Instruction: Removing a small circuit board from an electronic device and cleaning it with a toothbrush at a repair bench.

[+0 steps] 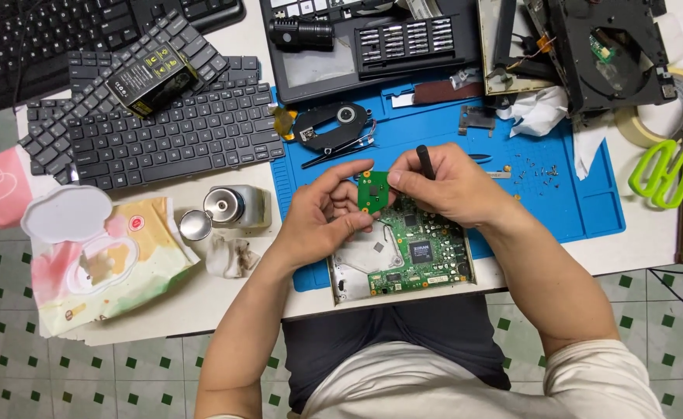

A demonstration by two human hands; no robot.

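Note:
My left hand [322, 217] pinches a small green circuit board [372, 191] by its lower edge, held upright above a larger green circuit board [423, 252] that lies in a metal tray [349, 279] at the table's front edge. My right hand [446, 186] grips a black tool [425, 161] like a pen, with its tip down behind the small board. Both hands meet over the blue work mat [582, 194].
Several loose laptop keyboards [171, 128] lie at the back left. A wet-wipe pack [93, 260] and a metal dispenser [233, 208] sit left of the mat. A bit set [407, 43], opened drive parts [605, 54], loose screws [539, 171], tape [656, 116] and green scissors [663, 174] are behind and right.

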